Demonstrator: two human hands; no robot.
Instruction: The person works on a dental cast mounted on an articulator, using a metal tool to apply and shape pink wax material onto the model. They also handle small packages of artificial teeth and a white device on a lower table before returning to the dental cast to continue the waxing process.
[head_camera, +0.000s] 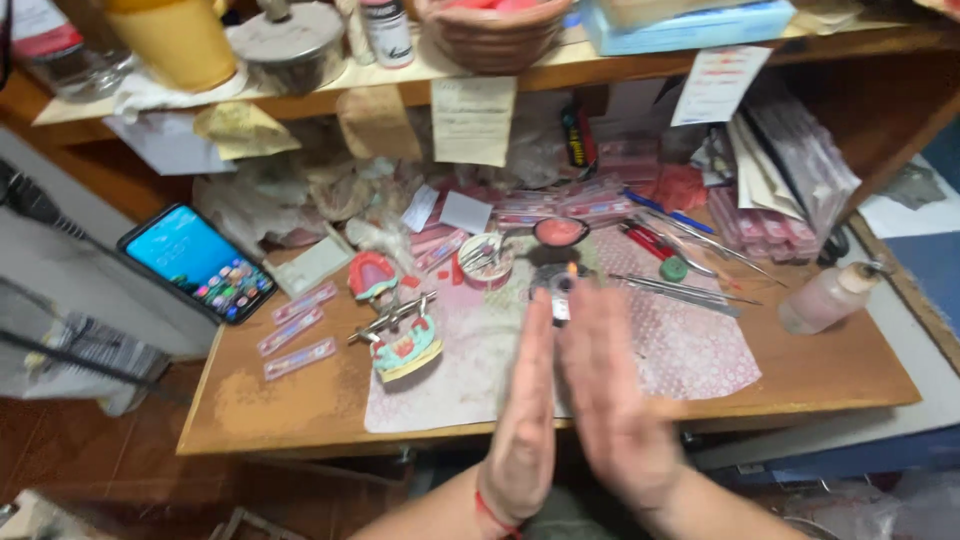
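My left hand (527, 410) and my right hand (612, 395) are held flat, palms nearly together, fingers stretched forward over the front of the wooden bench (300, 400). Both are blurred with motion and hold nothing. Just past the fingertips lies a small dark lighter-like object (560, 285) with a flame-coloured tip. To the left stands a dental model on a metal articulator (405, 340), with pink wax and teal base. A patterned pink cloth (690, 350) covers the bench under my hands.
A smartphone (198, 262) with a lit screen leans at the left. Metal hand instruments (680, 290), a small bowl (560, 232), a round dish (486, 258), a squeeze bottle (828, 296) and trays of teeth (298, 330) lie around. A cluttered shelf (560, 70) runs above.
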